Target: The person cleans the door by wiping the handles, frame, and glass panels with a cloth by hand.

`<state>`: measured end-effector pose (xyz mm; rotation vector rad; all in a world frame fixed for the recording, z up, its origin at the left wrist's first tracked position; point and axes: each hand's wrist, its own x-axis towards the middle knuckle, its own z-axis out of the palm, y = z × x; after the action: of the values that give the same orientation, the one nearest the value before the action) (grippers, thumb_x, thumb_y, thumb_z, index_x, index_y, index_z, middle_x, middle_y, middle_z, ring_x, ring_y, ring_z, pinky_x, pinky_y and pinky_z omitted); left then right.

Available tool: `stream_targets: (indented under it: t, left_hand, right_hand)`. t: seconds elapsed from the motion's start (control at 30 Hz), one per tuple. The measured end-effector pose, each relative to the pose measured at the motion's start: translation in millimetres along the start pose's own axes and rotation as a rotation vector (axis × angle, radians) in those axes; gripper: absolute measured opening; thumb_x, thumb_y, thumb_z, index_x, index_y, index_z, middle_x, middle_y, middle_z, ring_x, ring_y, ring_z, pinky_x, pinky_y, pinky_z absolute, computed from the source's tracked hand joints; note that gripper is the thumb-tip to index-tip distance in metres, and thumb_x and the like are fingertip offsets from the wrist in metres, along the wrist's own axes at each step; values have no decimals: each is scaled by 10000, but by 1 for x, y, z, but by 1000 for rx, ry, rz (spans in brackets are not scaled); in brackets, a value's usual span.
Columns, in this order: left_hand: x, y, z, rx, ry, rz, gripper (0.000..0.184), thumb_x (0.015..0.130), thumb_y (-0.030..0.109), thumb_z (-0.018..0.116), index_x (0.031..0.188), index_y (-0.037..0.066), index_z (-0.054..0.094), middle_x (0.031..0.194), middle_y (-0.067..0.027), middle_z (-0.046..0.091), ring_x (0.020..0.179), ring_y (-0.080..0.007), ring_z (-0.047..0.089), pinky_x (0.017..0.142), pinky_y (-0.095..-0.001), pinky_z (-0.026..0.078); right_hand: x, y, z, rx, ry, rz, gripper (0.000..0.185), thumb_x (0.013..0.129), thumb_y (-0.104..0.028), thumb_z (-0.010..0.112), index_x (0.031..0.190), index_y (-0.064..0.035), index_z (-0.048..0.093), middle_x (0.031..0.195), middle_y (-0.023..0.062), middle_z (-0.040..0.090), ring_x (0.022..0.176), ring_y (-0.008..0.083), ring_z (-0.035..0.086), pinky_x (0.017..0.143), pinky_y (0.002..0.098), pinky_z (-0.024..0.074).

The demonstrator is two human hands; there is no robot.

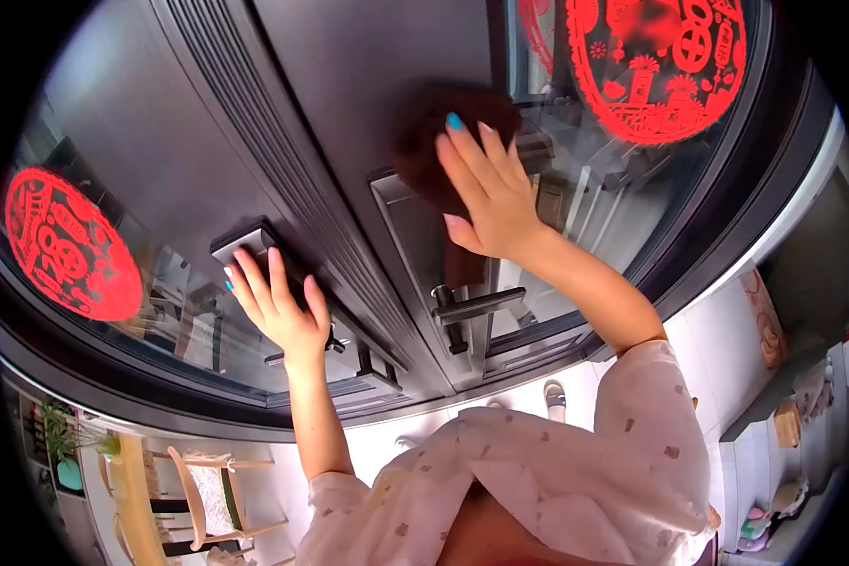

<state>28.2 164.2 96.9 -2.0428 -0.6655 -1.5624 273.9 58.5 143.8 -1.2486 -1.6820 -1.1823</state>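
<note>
Door handle [481,307] juts out low; upper ribbed strip [245,85] seems unobstructed.

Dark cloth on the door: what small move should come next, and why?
Probably slide the dark cloth down along the long handle plate: the right hand holds it against the door by that plate's upper end, and the left hand rests on the other plate.

dark grey door leaves [368,85]: 2 | round red cut-pattern decals [74,243]: 2, plus one partial | dark brown cloth [423,151]: 1
</note>
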Motion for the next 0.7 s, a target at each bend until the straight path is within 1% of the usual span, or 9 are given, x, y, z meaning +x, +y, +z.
stream_targets:
  t: [0.03,0.17,0.23,0.3,0.4,0.47,0.57,0.63,0.7]
  left_hand:
    - [-6,-5,1,-55,7,3,457,854,217,465,1264,23,407,1377,-239,278,1277,-429,221,1020,-497,199]
    - [-8,-2,1,-120,-6,-57,457,835,206,477,1252,27,424,1357,-255,301,1264,-457,225,1018,-507,204]
    - [-7,0,2,-128,-2,-82,470,823,206,493,1253,28,423,1361,-255,295,1266,-457,220,1017,-506,205]
    - [-8,0,2,-127,8,-79,476,814,200,503,1251,29,425,1364,-253,289,1266,-457,218,1016,-505,205]
    - [-7,0,3,-122,10,-80,471,815,201,500,1248,32,428,1367,-249,288,1267,-452,219,1017,-497,208]
    - [-8,0,3,-126,1,-87,472,815,202,499,1250,33,427,1368,-248,287,1268,-450,218,1018,-496,206]
    - [-10,-2,1,-136,-11,-101,474,812,195,499,1255,43,427,1371,-240,286,1275,-443,211,1023,-495,199]
    - [-12,-4,1,-158,-25,-91,474,807,184,502,1256,52,431,1374,-235,286,1280,-441,204,1026,-496,195]
    - [-11,-4,2,-176,-8,-73,472,802,172,504,1254,58,437,1374,-231,288,1279,-445,203,1027,-504,194]
  right_hand:
    - [-15,3,6,17,7,-18,607,670,-350,560,1183,-31,499,1327,129,389,1137,354,409,928,504,341]
    - [-115,14,27,1,-258,-226,503,663,-404,578,1043,-75,592,1213,104,488,1086,288,462,930,510,334]
    - [-117,19,20,-38,-332,-304,509,661,-413,579,1050,-84,594,1205,98,495,1084,273,467,934,509,330]
    - [-106,25,16,-114,-358,-320,516,670,-414,573,1070,-89,589,1209,93,496,1085,263,471,937,507,326]
    - [6,27,-2,-46,58,-142,531,677,-323,571,1130,-48,537,1297,104,431,1178,313,407,926,522,328]
    - [62,18,-19,-40,38,-170,618,650,-232,602,1237,-98,461,1333,57,400,1204,293,379,927,525,323]
    - [51,16,-17,-40,-105,-252,645,628,-234,608,1250,-143,460,1337,15,403,1191,245,405,950,503,305]
    - [17,16,-13,99,-102,-244,647,581,-229,598,1219,-162,511,1258,3,492,997,240,516,946,451,340]
    - [8,24,-21,33,-120,-307,636,552,-225,601,1183,-160,551,1220,8,524,916,230,523,939,429,360]
